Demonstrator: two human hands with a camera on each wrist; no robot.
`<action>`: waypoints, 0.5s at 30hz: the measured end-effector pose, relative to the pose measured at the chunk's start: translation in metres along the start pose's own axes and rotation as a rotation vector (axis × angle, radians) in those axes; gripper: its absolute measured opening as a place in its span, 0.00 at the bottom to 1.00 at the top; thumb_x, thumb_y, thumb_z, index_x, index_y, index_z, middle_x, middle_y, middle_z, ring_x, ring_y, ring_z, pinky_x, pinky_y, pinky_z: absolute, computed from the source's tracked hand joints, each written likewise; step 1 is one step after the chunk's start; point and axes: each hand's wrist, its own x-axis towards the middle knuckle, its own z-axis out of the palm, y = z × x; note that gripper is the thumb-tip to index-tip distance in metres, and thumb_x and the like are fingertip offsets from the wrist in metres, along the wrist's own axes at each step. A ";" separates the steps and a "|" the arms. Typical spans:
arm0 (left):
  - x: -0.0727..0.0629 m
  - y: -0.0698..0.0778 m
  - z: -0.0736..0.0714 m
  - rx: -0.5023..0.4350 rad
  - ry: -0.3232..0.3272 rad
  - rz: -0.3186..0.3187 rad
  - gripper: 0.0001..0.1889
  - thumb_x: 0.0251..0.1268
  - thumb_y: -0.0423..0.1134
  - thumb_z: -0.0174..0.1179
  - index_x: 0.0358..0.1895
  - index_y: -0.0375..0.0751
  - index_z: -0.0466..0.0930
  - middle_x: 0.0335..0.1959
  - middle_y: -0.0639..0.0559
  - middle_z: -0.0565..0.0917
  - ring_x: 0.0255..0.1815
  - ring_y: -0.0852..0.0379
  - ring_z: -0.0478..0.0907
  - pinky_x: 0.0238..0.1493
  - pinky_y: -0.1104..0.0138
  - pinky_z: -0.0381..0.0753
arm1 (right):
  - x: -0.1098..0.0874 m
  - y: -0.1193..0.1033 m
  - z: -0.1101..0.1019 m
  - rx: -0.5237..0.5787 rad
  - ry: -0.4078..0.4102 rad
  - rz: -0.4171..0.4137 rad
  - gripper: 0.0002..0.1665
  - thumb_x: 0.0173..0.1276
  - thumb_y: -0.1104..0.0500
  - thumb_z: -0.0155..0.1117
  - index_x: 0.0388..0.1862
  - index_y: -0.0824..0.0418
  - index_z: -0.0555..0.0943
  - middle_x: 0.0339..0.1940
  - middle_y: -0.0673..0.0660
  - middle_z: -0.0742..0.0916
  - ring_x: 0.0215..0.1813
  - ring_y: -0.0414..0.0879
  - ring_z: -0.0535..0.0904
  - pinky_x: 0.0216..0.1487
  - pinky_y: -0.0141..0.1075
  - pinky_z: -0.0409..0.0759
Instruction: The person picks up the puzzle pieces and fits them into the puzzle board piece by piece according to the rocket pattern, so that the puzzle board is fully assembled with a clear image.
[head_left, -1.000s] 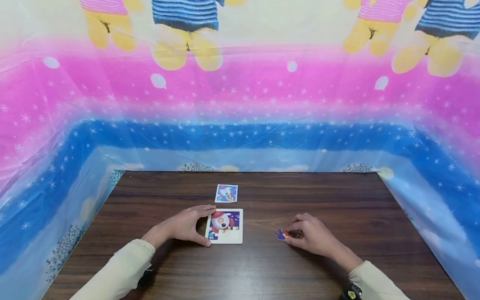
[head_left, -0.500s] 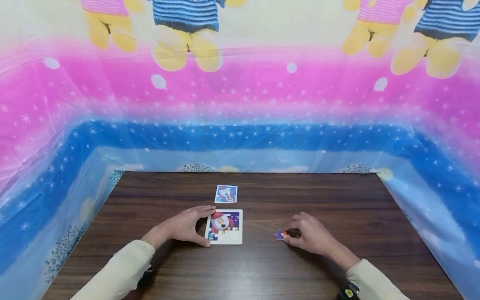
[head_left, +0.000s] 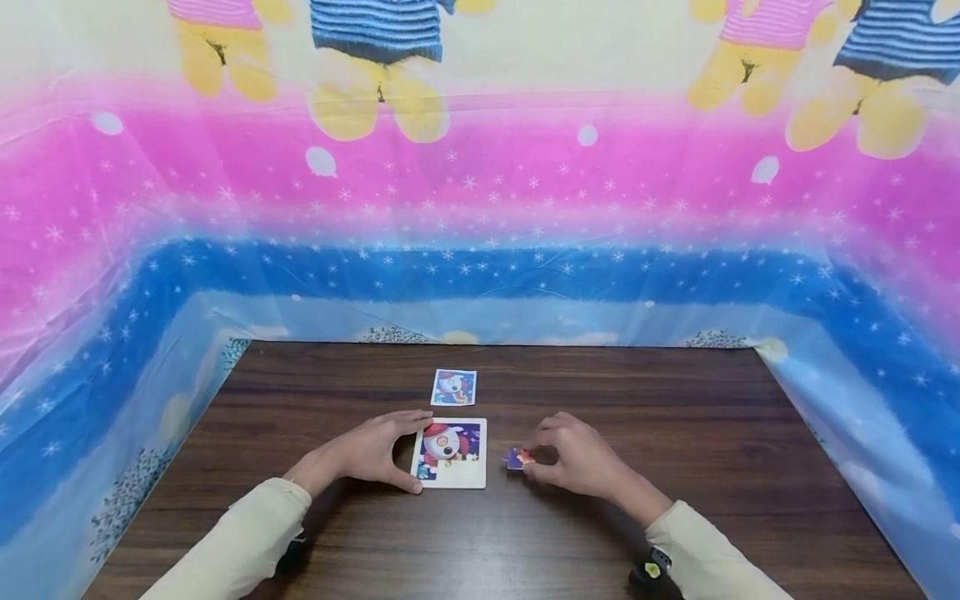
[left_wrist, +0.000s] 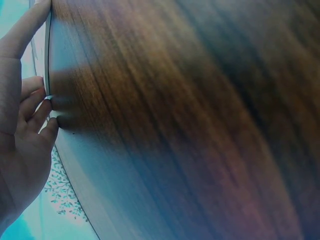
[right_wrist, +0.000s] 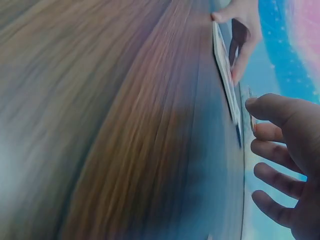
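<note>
A square jigsaw puzzle board (head_left: 459, 477) lies on the table, with a white round-headed cartoon figure in its upper part and bare white at the lower right. My left hand (head_left: 367, 450) holds it at the left side, thumb on the near corner and fingers on the far one. Just right of the board, my right hand (head_left: 573, 457) pinches a purple and orange jigsaw piece (head_left: 515, 459) between thumb and forefinger. In the right wrist view this piece (right_wrist: 252, 117) shows edge-on, above the table, while the other fingers of my right hand (right_wrist: 295, 155) are spread apart.
Behind the board lies a small picture card (head_left: 453, 387) with a similar figure. The dark wooden table (head_left: 675, 400) is enclosed by a colourful printed cloth (head_left: 480, 275) along its back and sides.
My right hand has carried the jigsaw piece leftward, close to the board's right edge. My left hand and the board have stayed in place.
</note>
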 end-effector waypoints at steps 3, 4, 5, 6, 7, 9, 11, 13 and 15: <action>-0.001 0.000 0.000 -0.001 -0.002 0.003 0.56 0.51 0.67 0.74 0.79 0.41 0.63 0.79 0.44 0.64 0.79 0.41 0.60 0.73 0.44 0.65 | 0.009 -0.010 0.004 0.014 -0.011 -0.012 0.16 0.63 0.43 0.75 0.44 0.49 0.92 0.43 0.45 0.88 0.46 0.38 0.78 0.45 0.37 0.82; -0.001 0.000 0.000 -0.001 -0.001 0.004 0.56 0.51 0.67 0.74 0.79 0.41 0.63 0.79 0.44 0.64 0.79 0.41 0.60 0.73 0.44 0.65 | 0.012 -0.014 0.006 0.020 -0.014 -0.018 0.16 0.63 0.42 0.75 0.44 0.49 0.92 0.43 0.45 0.88 0.46 0.38 0.78 0.46 0.37 0.82; -0.001 0.000 0.000 -0.001 -0.001 0.003 0.56 0.51 0.67 0.74 0.79 0.41 0.63 0.79 0.44 0.64 0.79 0.41 0.60 0.73 0.44 0.65 | 0.015 -0.017 0.008 0.022 -0.015 -0.026 0.16 0.63 0.42 0.75 0.44 0.50 0.92 0.43 0.46 0.88 0.46 0.39 0.78 0.46 0.37 0.82; -0.001 0.000 0.000 0.000 -0.001 0.002 0.56 0.51 0.67 0.74 0.79 0.41 0.63 0.79 0.44 0.63 0.79 0.41 0.60 0.73 0.44 0.65 | 0.018 -0.020 0.009 0.028 -0.016 -0.033 0.17 0.63 0.42 0.75 0.44 0.50 0.92 0.44 0.46 0.88 0.47 0.39 0.79 0.47 0.38 0.82; -0.001 0.000 0.000 0.001 -0.001 0.000 0.56 0.51 0.67 0.74 0.79 0.41 0.63 0.79 0.44 0.63 0.79 0.41 0.60 0.73 0.44 0.65 | 0.021 -0.023 0.011 0.032 -0.017 -0.043 0.17 0.64 0.43 0.75 0.44 0.50 0.92 0.43 0.46 0.88 0.47 0.39 0.79 0.47 0.37 0.82; -0.001 0.001 0.000 0.003 -0.001 -0.003 0.56 0.51 0.67 0.74 0.79 0.41 0.62 0.80 0.45 0.63 0.79 0.41 0.60 0.73 0.43 0.64 | 0.027 -0.028 0.014 0.047 -0.017 -0.059 0.16 0.64 0.43 0.75 0.44 0.51 0.92 0.43 0.47 0.88 0.46 0.39 0.79 0.47 0.37 0.82; -0.001 0.001 -0.001 0.005 -0.003 -0.006 0.56 0.51 0.67 0.74 0.79 0.42 0.63 0.80 0.45 0.63 0.79 0.42 0.60 0.74 0.43 0.64 | 0.032 -0.034 0.018 0.056 -0.015 -0.074 0.16 0.64 0.43 0.75 0.44 0.50 0.92 0.43 0.46 0.88 0.46 0.39 0.78 0.46 0.35 0.81; -0.001 0.001 -0.001 0.005 -0.005 -0.009 0.56 0.51 0.67 0.74 0.79 0.43 0.63 0.80 0.45 0.63 0.79 0.42 0.60 0.74 0.43 0.64 | 0.036 -0.038 0.022 0.058 -0.009 -0.092 0.15 0.64 0.43 0.75 0.44 0.49 0.92 0.41 0.45 0.88 0.44 0.38 0.78 0.45 0.34 0.80; 0.000 0.001 -0.001 0.004 -0.007 -0.008 0.55 0.51 0.68 0.73 0.79 0.43 0.63 0.80 0.45 0.63 0.79 0.42 0.60 0.74 0.43 0.64 | 0.040 -0.042 0.027 0.053 0.000 -0.110 0.16 0.63 0.43 0.76 0.44 0.49 0.92 0.41 0.45 0.88 0.44 0.38 0.78 0.44 0.33 0.79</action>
